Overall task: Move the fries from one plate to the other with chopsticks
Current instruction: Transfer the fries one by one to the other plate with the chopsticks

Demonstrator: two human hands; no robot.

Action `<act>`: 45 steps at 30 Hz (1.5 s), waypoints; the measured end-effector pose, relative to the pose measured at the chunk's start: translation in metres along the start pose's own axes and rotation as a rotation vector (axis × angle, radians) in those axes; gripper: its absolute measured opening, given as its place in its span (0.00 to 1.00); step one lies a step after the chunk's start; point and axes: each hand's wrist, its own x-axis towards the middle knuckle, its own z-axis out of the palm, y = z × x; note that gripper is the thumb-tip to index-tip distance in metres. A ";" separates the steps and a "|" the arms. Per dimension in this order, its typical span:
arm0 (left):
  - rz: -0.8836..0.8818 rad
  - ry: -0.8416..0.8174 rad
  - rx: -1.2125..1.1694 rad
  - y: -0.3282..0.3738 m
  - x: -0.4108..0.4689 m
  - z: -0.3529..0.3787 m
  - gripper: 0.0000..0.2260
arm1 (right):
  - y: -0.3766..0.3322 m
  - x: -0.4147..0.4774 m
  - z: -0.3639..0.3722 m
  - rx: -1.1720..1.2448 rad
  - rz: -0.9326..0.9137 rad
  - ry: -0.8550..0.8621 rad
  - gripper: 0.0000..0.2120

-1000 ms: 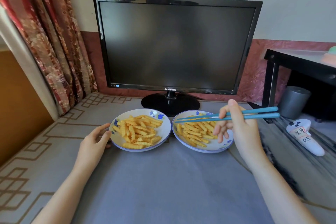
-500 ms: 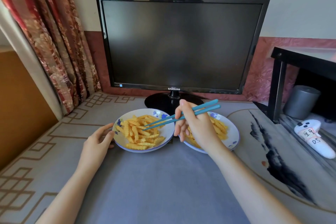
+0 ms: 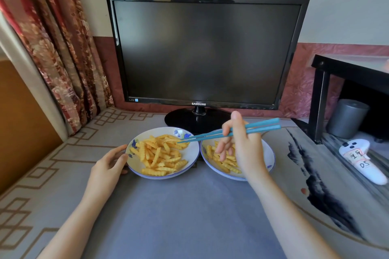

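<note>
Seen from the head, the right hand (image 3: 242, 149) hovers over the right plate (image 3: 271, 159), its grip curled round the blue chopsticks (image 3: 263, 127). Their tips, nearly together, reach the far right of the fries (image 3: 162, 153) on the left plate (image 3: 190, 153); whether they pinch one I cannot tell. The left hand (image 3: 107, 166), its grip loose and empty, touches that plate's left rim. Both plates sit on the grey counter (image 3: 179, 216).
</note>
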 end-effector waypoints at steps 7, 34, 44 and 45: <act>0.000 0.005 0.015 0.000 0.000 0.000 0.12 | -0.019 0.019 -0.051 -0.065 -0.064 0.220 0.22; 0.022 -0.004 -0.020 -0.002 0.003 0.001 0.12 | -0.010 0.001 -0.013 -0.019 -0.012 -0.148 0.21; 0.009 0.001 -0.008 -0.006 0.005 0.001 0.13 | 0.013 -0.010 0.013 -0.008 -0.025 -0.158 0.22; 0.008 -0.001 -0.009 -0.006 0.005 0.001 0.13 | 0.015 -0.010 0.015 -0.001 -0.031 -0.166 0.22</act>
